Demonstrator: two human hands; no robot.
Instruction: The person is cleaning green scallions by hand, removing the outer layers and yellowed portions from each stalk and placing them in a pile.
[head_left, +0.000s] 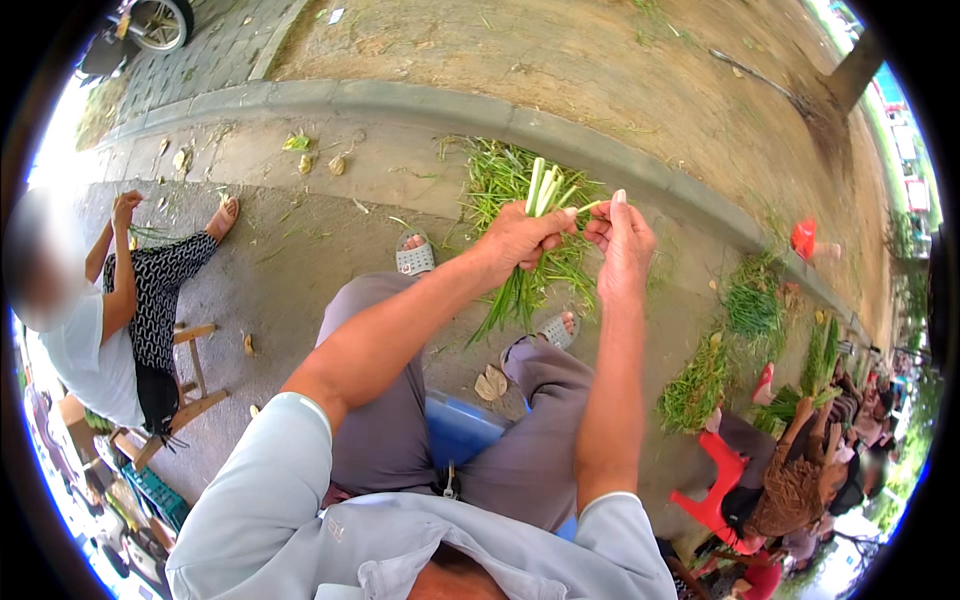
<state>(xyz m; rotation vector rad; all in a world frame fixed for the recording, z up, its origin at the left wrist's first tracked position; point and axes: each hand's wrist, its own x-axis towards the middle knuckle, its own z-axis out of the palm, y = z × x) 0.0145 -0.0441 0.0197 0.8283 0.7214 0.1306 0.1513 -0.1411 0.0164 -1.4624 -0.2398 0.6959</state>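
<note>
My left hand (525, 234) grips a bunch of leafy green vegetable stalks (545, 187), perhaps chives or young garlic. Their pale, thick ends point away from me past the thumb, and the thin green leaves hang below the fist. One thin stalk (589, 207) sticks out sideways from the bunch, and my right hand (624, 244) pinches its end between thumb and fingers. Beneath both hands a loose heap of green leaves and trimmings (491, 169) lies on the pavement against the kerb. The bunch and my left hand cover part of that heap.
A concrete kerb (420, 101) runs beyond the heap, with bare soil behind it. My sandalled feet flank the heap, and a blue plastic seat or crate (461, 427) is under me. Someone sits on a wooden stool (196, 367) at left. Greens (697, 382) and seated people are at right.
</note>
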